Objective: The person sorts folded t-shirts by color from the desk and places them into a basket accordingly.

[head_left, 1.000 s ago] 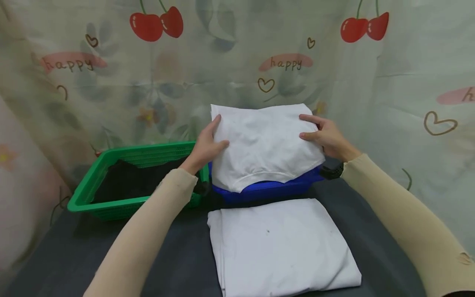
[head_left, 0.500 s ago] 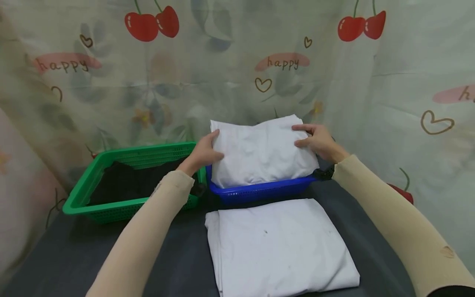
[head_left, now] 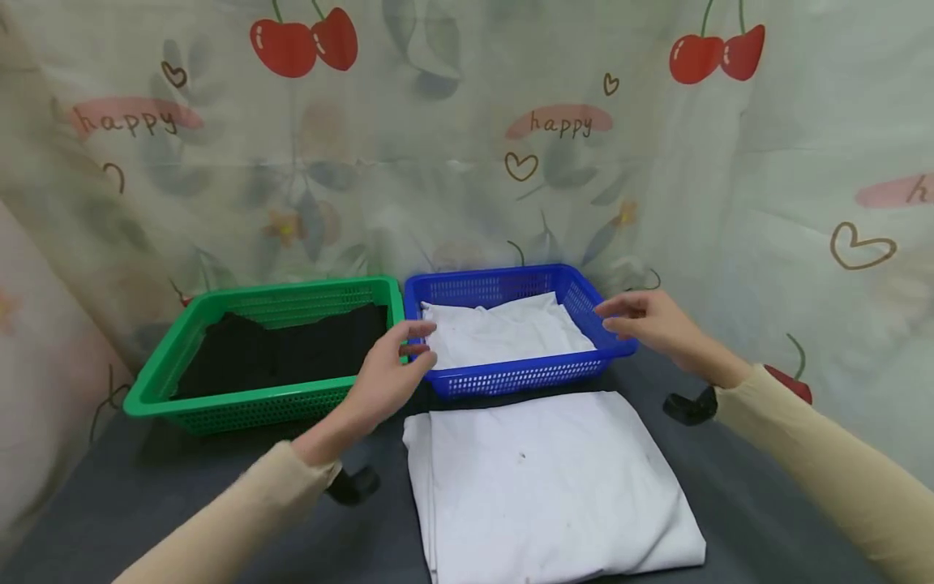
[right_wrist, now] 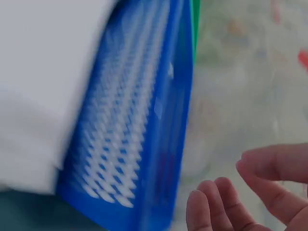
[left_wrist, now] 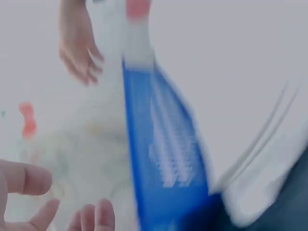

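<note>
A folded white garment (head_left: 503,331) lies inside the blue basket (head_left: 511,378) in the head view. My left hand (head_left: 390,369) is at that basket's left end, fingers loosely bent and holding nothing. On the other side, my right hand (head_left: 657,324) hovers by the right rim, its fingers relaxed and holding nothing. Both wrist views are blurred; the left one has my left fingers (left_wrist: 38,180) beside the blue wall, the right one my right fingers (right_wrist: 226,202) apart from the basket. A larger folded white cloth (head_left: 547,487) lies on the dark table in front of the basket.
A green basket (head_left: 241,401) with black cloth (head_left: 284,349) in it stands left of the blue one, side by side. Behind both hangs a printed curtain (head_left: 438,195). The dark tabletop (head_left: 219,470) extends around the baskets.
The white garment, held in both hands above the blue basket, has gone down into it. Both hands have let go and drawn apart, the left toward me and the right outward.
</note>
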A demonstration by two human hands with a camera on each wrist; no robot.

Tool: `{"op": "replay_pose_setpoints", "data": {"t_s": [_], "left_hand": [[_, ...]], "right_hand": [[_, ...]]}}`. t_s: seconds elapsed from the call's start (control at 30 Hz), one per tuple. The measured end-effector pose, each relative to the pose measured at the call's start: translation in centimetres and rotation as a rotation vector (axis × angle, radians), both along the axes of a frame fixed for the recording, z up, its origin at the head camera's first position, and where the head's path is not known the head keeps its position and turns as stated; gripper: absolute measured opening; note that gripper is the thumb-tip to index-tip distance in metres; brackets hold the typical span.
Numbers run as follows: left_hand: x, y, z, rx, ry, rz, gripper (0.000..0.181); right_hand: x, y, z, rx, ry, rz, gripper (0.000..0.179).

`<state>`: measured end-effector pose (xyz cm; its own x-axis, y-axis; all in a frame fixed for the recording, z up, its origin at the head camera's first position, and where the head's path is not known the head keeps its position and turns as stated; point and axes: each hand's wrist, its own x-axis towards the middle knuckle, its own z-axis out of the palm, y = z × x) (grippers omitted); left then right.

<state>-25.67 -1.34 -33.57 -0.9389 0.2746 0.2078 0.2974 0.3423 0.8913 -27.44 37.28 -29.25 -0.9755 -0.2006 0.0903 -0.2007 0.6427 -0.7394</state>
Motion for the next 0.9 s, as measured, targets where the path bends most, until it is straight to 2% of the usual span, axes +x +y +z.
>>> {"op": "replay_pose_setpoints", "data": {"t_s": [0.07,0.13,0.2,0.27,0.43,0.53,0.6,0.7,0.9], "left_hand": [[2.6,-0.5,-0.9,0.047,-0.039,-0.023,0.039],[4.7,-1.0,-1.8,0.057,-0.107,-0.044,0.04],[6.0,-1.3,-2.8,0.053,-0.176,-0.06,0.041],[6.8,-1.5,-3.8,0.035,-0.242,-0.066,0.043],[8.1,-1.4,-6.0,-0.029,-0.328,-0.082,0.05],[8.8,-1.2,-6.8,-0.071,-0.322,-0.05,0.051],[9.1,-1.0,-7.1,-0.084,-0.317,-0.022,0.051],[9.3,-0.7,-7.2,-0.079,-0.326,-0.012,0.048],[9.4,0.0,-7.6,-0.029,-0.4,-0.086,0.043]], "right_hand": [[2.5,0.3,-0.9,-0.028,-0.006,0.033,0.032],[4.6,0.6,-2.0,-0.032,-0.033,0.065,0.032],[6.2,1.1,-3.3,-0.013,-0.064,0.084,0.033],[7.3,1.7,-4.5,0.014,-0.1,0.09,0.037],[8.4,2.6,-7.1,0.046,-0.23,0.047,0.048],[8.6,2.7,-7.9,0.002,-0.305,0.038,0.048],[8.6,2.6,-8.2,-0.027,-0.308,0.042,0.045],[8.8,2.6,-8.5,-0.056,-0.284,0.027,0.041],[9.4,2.7,-9.1,-0.059,-0.239,-0.024,0.043]]}}
